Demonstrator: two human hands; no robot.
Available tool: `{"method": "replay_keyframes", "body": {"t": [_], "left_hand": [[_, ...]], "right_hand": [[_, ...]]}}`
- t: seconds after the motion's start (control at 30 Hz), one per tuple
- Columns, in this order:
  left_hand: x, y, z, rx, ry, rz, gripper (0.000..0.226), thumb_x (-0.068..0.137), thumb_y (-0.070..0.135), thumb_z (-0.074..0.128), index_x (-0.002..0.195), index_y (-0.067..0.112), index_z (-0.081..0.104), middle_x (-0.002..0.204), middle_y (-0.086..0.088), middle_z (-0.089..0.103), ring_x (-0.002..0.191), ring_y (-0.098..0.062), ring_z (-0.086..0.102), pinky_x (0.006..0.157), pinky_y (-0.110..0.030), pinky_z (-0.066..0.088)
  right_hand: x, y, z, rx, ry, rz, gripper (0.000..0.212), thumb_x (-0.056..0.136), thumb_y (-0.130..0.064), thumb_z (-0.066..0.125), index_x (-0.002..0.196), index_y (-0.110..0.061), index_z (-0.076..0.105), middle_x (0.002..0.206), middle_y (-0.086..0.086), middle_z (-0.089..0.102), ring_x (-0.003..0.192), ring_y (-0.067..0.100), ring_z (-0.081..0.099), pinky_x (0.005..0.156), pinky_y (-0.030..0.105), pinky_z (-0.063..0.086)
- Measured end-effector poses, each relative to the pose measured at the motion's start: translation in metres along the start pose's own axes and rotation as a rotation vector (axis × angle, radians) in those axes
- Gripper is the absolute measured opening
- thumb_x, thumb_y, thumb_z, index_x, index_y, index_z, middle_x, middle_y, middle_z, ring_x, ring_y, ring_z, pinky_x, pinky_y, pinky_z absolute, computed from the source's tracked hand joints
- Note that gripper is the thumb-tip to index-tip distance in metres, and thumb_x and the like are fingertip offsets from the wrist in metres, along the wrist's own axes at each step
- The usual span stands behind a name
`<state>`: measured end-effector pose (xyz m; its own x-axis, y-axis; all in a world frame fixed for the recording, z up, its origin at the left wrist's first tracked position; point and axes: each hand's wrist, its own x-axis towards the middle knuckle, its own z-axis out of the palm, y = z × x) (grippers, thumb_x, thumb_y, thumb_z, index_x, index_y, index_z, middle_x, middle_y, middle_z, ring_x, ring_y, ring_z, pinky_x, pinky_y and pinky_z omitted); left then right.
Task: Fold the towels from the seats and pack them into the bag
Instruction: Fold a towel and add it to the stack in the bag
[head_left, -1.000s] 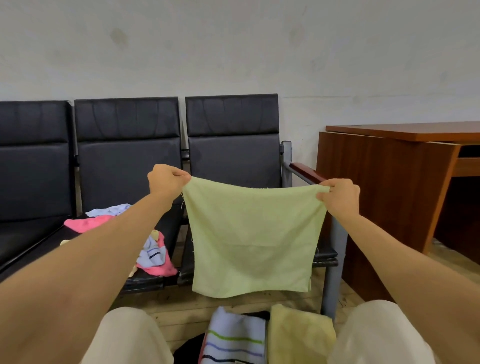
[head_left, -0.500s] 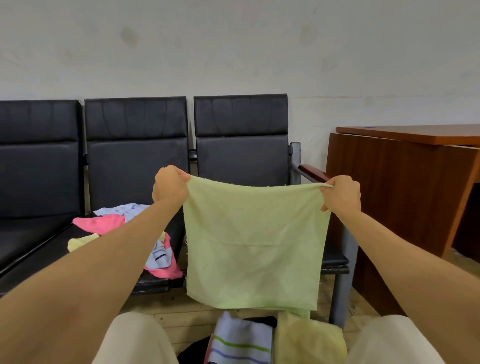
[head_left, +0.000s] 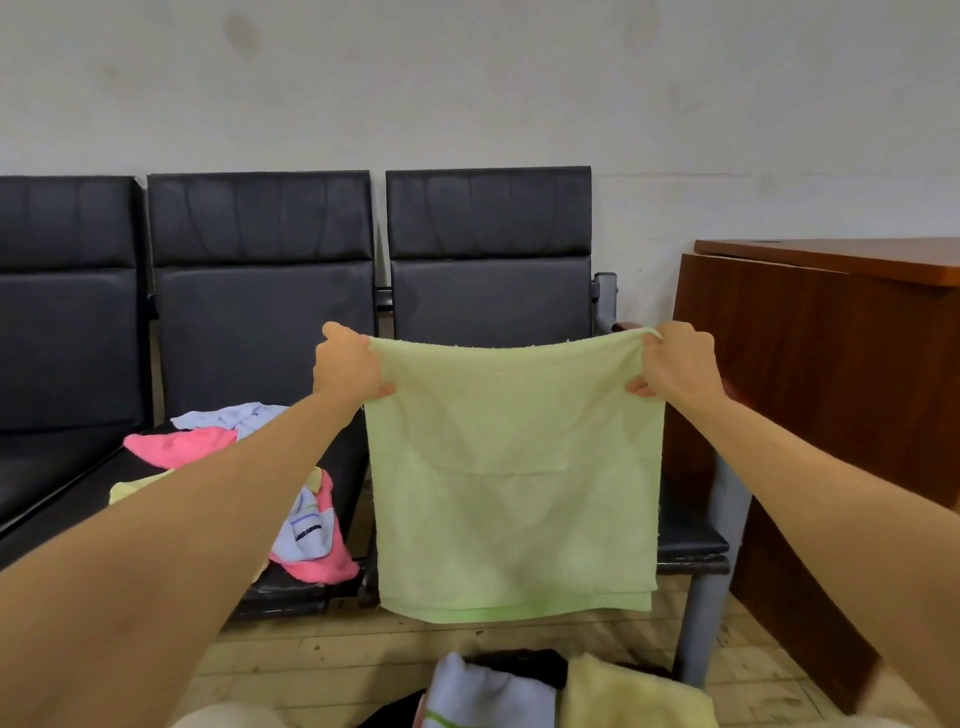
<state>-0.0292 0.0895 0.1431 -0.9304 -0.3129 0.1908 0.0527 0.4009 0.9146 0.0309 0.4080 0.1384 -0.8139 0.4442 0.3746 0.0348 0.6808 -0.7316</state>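
I hold a pale green towel (head_left: 511, 478) stretched out in front of the right seat. My left hand (head_left: 347, 364) grips its top left corner and my right hand (head_left: 675, 364) grips its top right corner. The towel hangs doubled, with a second layer's edge showing along the bottom. A heap of unfolded towels, pink (head_left: 182, 446), light blue (head_left: 234, 415) and yellow, lies on the middle seat (head_left: 291, 587). At the bottom edge a dark bag (head_left: 524, 662) holds a folded striped towel (head_left: 483, 696) and a folded yellow towel (head_left: 623, 699).
A row of three black seats (head_left: 488, 260) stands against a white wall. A grey metal leg (head_left: 706, 597) and armrest close the row's right end. A wooden desk (head_left: 821, 395) stands just right of it. The floor (head_left: 322, 654) is pale wood planks.
The towel has been raised slightly and hangs doubled, with a second layer's edge showing at the bottom. The view has shifted a little leftward and upward.
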Motion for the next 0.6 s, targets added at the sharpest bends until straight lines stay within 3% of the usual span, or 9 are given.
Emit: {"method": "replay_keyframes", "body": {"t": [0.1,0.17,0.23,0.33,0.47,0.6], "left_hand": [[0.021,-0.01,0.012,0.029,-0.017,0.025,0.035,0.09,-0.004,0.05,0.123,-0.002,0.037,0.12,-0.02,0.046,0.103,-0.041,0.057,0.086,-0.05,0.052],[0.033,-0.019,0.022,0.104,-0.024,0.066,0.032,0.092,0.001,0.052,0.121,-0.002,0.037,0.112,-0.018,0.049,0.096,-0.032,0.055,0.085,-0.045,0.051],[0.044,-0.029,0.033,0.149,-0.027,0.103,0.025,0.095,0.006,0.052,0.116,0.0,0.038,0.106,-0.016,0.048,0.09,-0.027,0.049,0.075,-0.039,0.046],[0.049,-0.055,0.049,0.16,-0.048,0.116,0.009,0.097,0.007,0.043,0.104,0.007,0.037,0.102,-0.013,0.048,0.088,-0.022,0.046,0.071,-0.035,0.04],[0.029,-0.109,0.066,0.207,-0.155,0.108,0.005,0.096,0.005,0.04,0.099,0.009,0.037,0.092,-0.007,0.048,0.078,-0.019,0.048,0.061,-0.032,0.039],[0.007,-0.15,0.073,0.252,-0.226,0.096,0.005,0.098,0.007,0.037,0.097,0.011,0.04,0.085,-0.003,0.051,0.074,-0.017,0.051,0.06,-0.029,0.04]], "right_hand": [[0.022,-0.001,0.015,-0.139,0.043,-0.046,0.013,0.096,-0.008,0.048,0.097,-0.001,0.059,0.102,0.021,0.066,0.094,0.039,0.064,0.08,0.034,0.047],[0.031,0.0,0.027,-0.248,0.077,-0.105,0.02,0.098,-0.008,0.048,0.107,0.003,0.06,0.112,0.021,0.063,0.102,0.037,0.06,0.083,0.033,0.038],[0.037,0.007,0.04,-0.24,0.078,-0.146,0.027,0.102,-0.009,0.04,0.115,0.004,0.06,0.113,0.021,0.063,0.099,0.035,0.059,0.081,0.033,0.036],[0.041,0.034,0.066,-0.163,0.061,-0.166,0.026,0.103,-0.013,0.039,0.104,0.0,0.062,0.098,0.017,0.065,0.085,0.029,0.058,0.073,0.029,0.034],[0.018,0.082,0.095,-0.204,-0.116,-0.114,0.026,0.103,-0.013,0.041,0.107,-0.001,0.064,0.105,0.017,0.067,0.099,0.033,0.06,0.074,0.028,0.033],[-0.008,0.117,0.104,-0.214,-0.231,-0.083,0.027,0.102,-0.014,0.043,0.115,-0.004,0.065,0.107,0.015,0.068,0.094,0.028,0.06,0.069,0.024,0.029]]}}
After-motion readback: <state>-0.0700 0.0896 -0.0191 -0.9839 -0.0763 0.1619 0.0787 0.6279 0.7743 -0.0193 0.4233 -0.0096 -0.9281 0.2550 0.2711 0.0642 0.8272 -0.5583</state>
